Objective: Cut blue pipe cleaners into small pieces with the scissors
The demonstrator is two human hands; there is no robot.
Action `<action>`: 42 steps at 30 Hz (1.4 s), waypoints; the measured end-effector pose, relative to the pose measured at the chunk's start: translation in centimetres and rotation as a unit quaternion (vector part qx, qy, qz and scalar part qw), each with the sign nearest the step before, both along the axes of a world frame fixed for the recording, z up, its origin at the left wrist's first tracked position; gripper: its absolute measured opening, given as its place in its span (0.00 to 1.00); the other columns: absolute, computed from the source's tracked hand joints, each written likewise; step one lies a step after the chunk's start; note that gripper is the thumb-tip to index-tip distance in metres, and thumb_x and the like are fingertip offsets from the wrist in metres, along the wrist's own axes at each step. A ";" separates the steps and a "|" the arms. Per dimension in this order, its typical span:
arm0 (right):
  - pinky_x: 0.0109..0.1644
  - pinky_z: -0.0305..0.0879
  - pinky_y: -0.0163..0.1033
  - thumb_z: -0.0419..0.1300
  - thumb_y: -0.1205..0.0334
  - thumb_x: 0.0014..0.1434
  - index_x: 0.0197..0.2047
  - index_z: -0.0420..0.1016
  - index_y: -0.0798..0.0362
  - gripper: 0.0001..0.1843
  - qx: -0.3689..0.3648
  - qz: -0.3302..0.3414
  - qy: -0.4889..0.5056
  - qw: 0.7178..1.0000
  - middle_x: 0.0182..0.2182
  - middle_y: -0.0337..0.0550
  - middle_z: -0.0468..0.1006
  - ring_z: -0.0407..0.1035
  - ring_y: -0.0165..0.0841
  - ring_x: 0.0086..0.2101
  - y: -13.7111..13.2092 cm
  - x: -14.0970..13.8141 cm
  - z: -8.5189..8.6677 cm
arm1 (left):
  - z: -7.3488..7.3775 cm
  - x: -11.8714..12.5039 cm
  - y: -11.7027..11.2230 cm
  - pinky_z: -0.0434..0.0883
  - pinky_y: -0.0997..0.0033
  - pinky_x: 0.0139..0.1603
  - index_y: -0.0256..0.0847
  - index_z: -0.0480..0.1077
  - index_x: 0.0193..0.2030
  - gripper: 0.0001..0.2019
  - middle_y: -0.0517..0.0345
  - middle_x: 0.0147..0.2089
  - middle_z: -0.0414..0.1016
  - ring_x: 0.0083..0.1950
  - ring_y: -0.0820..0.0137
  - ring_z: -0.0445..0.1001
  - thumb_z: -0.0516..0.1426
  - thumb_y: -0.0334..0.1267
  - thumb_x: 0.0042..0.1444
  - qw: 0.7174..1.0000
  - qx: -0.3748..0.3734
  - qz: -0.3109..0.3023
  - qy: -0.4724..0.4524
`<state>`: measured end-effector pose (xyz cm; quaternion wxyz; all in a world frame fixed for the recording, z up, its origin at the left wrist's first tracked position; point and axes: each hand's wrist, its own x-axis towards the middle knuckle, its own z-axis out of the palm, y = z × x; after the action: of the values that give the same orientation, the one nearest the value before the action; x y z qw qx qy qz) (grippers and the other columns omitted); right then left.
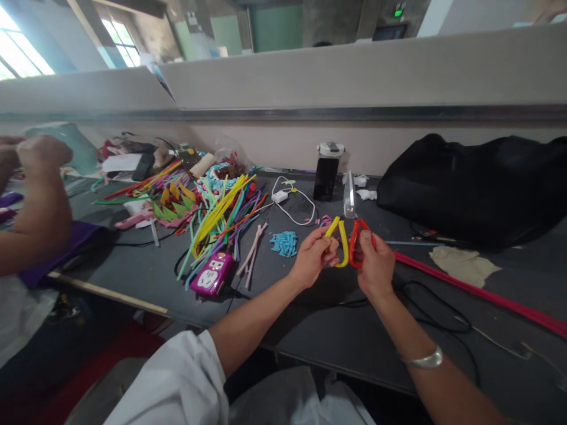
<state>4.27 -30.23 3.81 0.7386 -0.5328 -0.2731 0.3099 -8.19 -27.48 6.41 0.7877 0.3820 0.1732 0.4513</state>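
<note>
My left hand (313, 255) is closed around the yellow handle of a pair of scissors (349, 198). My right hand (377, 262) grips the red handle. The pale, shiny blades point away from me above the dark table (310, 345). Short light-blue pieces (284, 244) lie in a small pile left of my hands. Just beyond are a few pink bits (325, 221). Long red pipe cleaners (482, 290) stretch off to the right.
At the left are a heap of coloured pipe cleaners (221, 215) and a purple device (213, 275). A white cable (305, 200), a bottle (326, 171) and a black bag (473, 189) stand or lie further back. Another person's arm (42, 200) shows at far left.
</note>
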 end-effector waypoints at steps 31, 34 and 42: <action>0.23 0.52 0.31 0.61 0.42 0.53 0.31 0.72 0.53 0.20 -0.004 -0.026 -0.062 0.998 0.19 0.31 0.62 0.52 0.24 0.20 0.1 0.1 -0.8 | -0.4 -0.2 0.0 0.60 0.75 0.24 0.39 0.67 0.46 0.15 0.65 0.25 0.62 0.22 0.80 0.55 0.59 0.36 0.51 1.000 0.012 -0.013 -0.016; 0.23 0.52 0.31 0.61 0.41 0.52 0.33 0.74 0.54 0.22 -0.013 -0.025 -0.055 0.998 0.19 0.32 0.64 0.53 0.24 0.20 0.2 0.2 -0.9 | -0.5 -0.1 0.0 0.60 0.75 0.24 0.38 0.67 0.47 0.15 0.65 0.25 0.62 0.22 0.80 0.55 0.58 0.36 0.52 1.000 0.022 -0.001 -0.006; 0.28 0.56 0.33 0.58 0.41 0.55 0.34 0.75 0.54 0.23 -0.033 -0.048 -0.186 0.981 0.23 0.36 0.67 0.57 0.27 0.25 -0.3 -0.2 -0.5 | -0.6 -0.3 0.3 0.55 0.79 0.19 0.39 0.64 0.37 0.12 0.70 0.20 0.54 0.18 0.82 0.49 0.58 0.46 0.56 0.999 0.003 0.013 0.036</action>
<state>4.04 -30.57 3.27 0.6708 -0.6178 -0.3693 0.1789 -8.53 -27.17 5.81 0.7736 0.3981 0.2056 0.4481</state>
